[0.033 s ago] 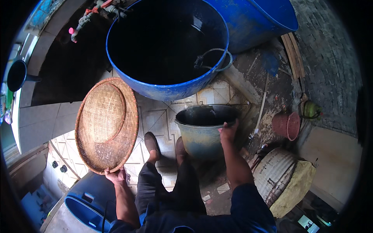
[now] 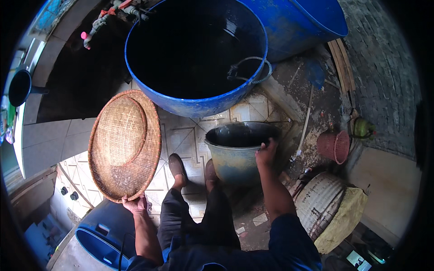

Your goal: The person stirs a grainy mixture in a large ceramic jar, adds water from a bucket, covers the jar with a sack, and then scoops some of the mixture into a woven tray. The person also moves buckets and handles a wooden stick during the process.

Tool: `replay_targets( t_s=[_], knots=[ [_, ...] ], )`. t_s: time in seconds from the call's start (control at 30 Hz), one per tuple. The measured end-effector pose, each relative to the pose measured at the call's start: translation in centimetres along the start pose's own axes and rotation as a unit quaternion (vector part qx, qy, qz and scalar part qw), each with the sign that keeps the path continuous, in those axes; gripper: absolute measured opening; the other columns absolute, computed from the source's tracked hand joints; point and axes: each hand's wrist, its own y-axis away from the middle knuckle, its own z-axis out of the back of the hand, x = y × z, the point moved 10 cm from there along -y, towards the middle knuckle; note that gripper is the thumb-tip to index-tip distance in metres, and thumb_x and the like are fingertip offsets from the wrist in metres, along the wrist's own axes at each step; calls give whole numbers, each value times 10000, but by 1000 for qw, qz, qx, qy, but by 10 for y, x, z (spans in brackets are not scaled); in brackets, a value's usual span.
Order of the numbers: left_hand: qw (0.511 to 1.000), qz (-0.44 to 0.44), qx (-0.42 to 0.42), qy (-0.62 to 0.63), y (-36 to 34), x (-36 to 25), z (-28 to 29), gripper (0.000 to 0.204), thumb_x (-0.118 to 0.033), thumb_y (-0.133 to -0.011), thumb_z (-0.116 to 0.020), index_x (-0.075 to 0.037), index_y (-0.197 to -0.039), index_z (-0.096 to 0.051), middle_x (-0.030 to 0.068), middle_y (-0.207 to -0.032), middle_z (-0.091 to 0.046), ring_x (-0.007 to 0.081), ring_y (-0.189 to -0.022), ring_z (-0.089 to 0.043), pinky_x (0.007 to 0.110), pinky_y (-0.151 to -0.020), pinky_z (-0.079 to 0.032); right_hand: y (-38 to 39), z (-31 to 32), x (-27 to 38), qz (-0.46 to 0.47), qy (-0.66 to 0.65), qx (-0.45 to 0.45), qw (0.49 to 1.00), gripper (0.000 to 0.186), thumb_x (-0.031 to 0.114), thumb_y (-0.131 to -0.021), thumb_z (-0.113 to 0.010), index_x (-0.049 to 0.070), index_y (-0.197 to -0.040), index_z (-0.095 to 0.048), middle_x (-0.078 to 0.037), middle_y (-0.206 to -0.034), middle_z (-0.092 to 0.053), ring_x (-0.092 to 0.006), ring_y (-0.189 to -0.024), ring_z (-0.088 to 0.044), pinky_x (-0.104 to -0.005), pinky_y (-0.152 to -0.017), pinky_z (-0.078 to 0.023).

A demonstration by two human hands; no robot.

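My left hand [image 2: 135, 204] grips the near rim of a round woven bamboo basket [image 2: 121, 131]. It is held tilted, its domed underside facing up. To the right stands a worn grey-green bucket [image 2: 237, 165] with a dark inside, just beyond my right foot. My right hand [image 2: 266, 153] is closed at the bucket's right rim; its fingertips are partly hidden against the dark inside. Beyond both is a large blue tub [image 2: 194, 106] with a rope handle [image 2: 264, 74] on its right side. The inside of the tub is dark, with a bright reflection.
Another blue tub [image 2: 289, 34] is at the far right. A pink basket [image 2: 332, 147] and a wrapped drum-shaped container [image 2: 325, 203] stand to the right. A blue container [image 2: 106, 230] lies near my left forearm. A pipe with a pink tap [image 2: 85, 37] is at the upper left, near a dark dipper [image 2: 20, 87].
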Motion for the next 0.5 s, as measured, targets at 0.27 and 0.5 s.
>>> replay_targets(
  t_s=[0.27,0.5],
  knots=[
    [999,17,-16,22,-10,-3,-6,634,-164,-692,-615,-41,-1308,-529,136,-1290,-594,368,-1212,-543,601,-1001,-462,64,-61,93,459,516,3,723,341,369,-948,-572,59,-1084,-619,-200,-1301,-561,-354,-1216,-531,-491,-1117,-318],
    [999,-13,-12,33,-12,-21,-8,637,-167,-707,-608,-40,-1326,-523,142,-1326,-581,369,-1225,-536,604,-1031,-433,37,-86,68,401,525,96,744,435,411,-950,-537,19,-843,-693,-183,-938,-710,-350,-980,-651,-465,-1019,-415]
  ],
)
